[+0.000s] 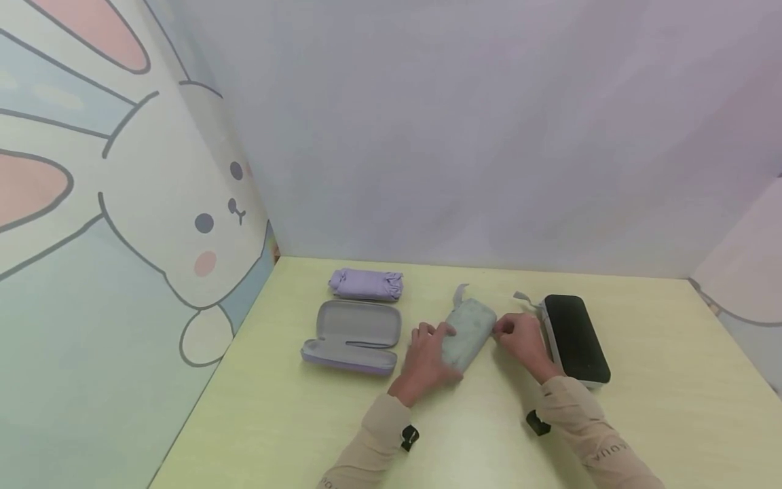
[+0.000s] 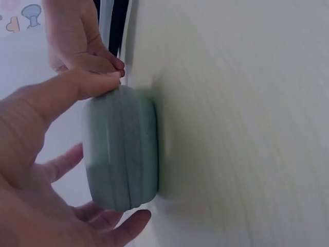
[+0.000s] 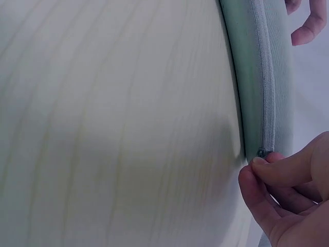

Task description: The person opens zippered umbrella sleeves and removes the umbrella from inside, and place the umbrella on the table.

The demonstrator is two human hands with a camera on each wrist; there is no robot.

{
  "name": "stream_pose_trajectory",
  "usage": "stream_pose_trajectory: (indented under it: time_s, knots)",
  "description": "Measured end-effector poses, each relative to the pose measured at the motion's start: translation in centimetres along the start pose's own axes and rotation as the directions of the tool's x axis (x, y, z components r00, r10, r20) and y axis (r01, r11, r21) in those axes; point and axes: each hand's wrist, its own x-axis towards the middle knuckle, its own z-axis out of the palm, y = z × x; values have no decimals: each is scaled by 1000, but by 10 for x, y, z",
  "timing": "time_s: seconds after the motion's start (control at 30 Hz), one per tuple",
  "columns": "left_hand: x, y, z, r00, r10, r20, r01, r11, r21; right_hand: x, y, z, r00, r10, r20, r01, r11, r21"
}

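A pale green zippered case [image 1: 469, 333] lies on the table at a slant between the hands, with a grey loop strap at its far end. My left hand [image 1: 427, 356] holds it from the left; the left wrist view shows the thumb on one edge and the fingers curled round the other. At the case's right edge, my right hand [image 1: 522, 339] pinches the zipper pull [image 3: 263, 153] between thumb and index finger. Along that side the zipper [image 3: 264, 77] looks shut in the right wrist view. The pull is mostly covered by the fingertips.
An open eyeglass case [image 1: 359, 322], grey inside and purple outside, lies left of the hands. Behind it rests a bundled purple cloth item [image 1: 366, 284]. A black-topped case [image 1: 576, 338] with a strap lies beside the right forearm. A wall [image 1: 476, 136] rises behind the table.
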Motion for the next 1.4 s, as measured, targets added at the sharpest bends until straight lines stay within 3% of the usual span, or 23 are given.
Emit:
stream_pose_trajectory:
  time_s: [0.1, 0.2, 0.57, 1.03, 1.4]
  knots:
    - [0, -2, -4, 998, 11, 56, -9, 999, -33, 0, 1, 0, 1000, 3, 6, -3, 1000, 4]
    - [0, -4, -5, 997, 15, 72, -12, 999, -39, 0, 1, 1, 1000, 2, 5, -2, 1000, 2]
    - [-3, -4, -2, 1000, 18, -10, -18, 999, -35, -1, 6, 1, 1000, 16, -14, -16, 1000, -2]
    - [-1, -2, 3, 1000, -19, -3, 19, 999, -31, -1, 5, 3, 999, 37, -8, -37, 999, 13]
    - [-4, 3, 6, 999, -45, 0, 45, 995, -89, -3, 3, 3, 1000, 27, -5, -27, 999, 29]
